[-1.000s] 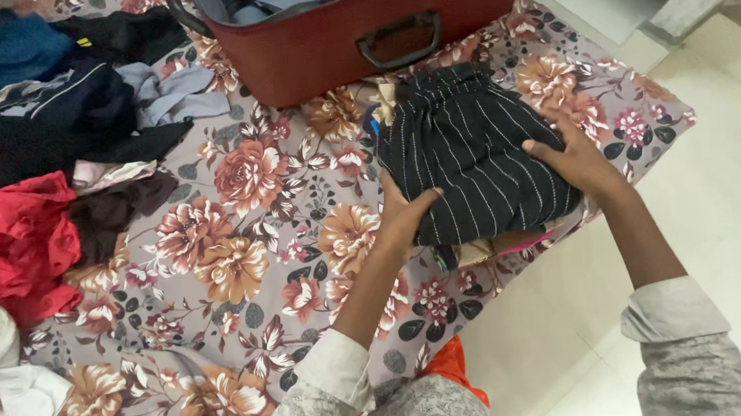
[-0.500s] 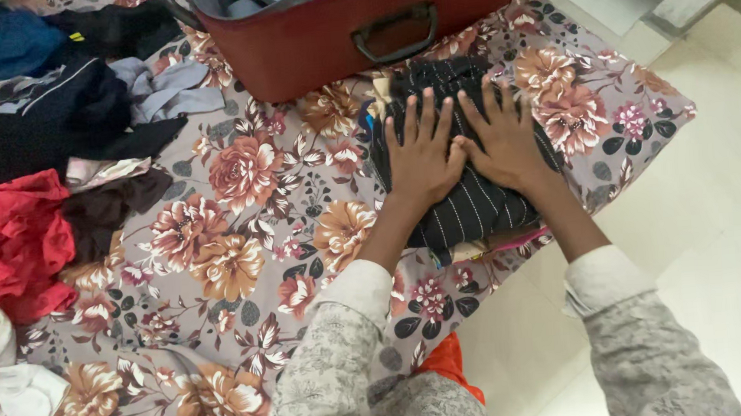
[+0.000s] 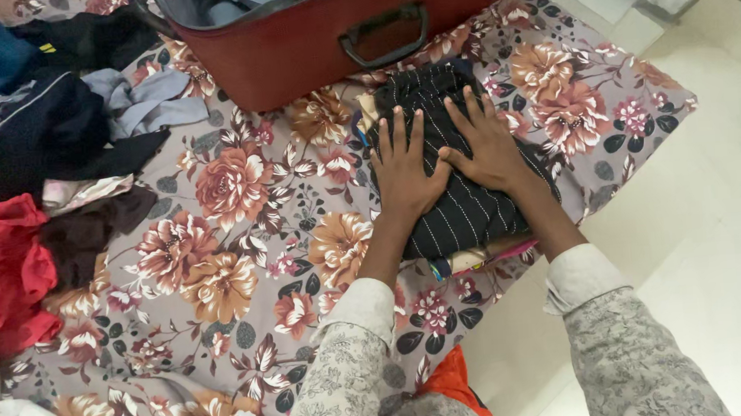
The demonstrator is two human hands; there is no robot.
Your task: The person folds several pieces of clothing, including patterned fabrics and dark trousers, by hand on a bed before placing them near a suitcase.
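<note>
- Left hand (image 3: 409, 172) and right hand (image 3: 486, 146) lie flat, fingers spread, grip clamped on nothing.
- Both press the folded striped garment (image 3: 466, 210) on the floral bedsheet (image 3: 243, 243), near the red suitcase (image 3: 290, 57).

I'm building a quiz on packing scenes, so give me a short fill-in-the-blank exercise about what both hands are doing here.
1. Both hands, left hand and right hand, press flat on a folded black ____ garment.
2. The garment tops a small pile on a ____-patterned sheet.
3. Beyond the pile stands an open ____ suitcase.

Missing words: pinstriped; floral; red
</note>
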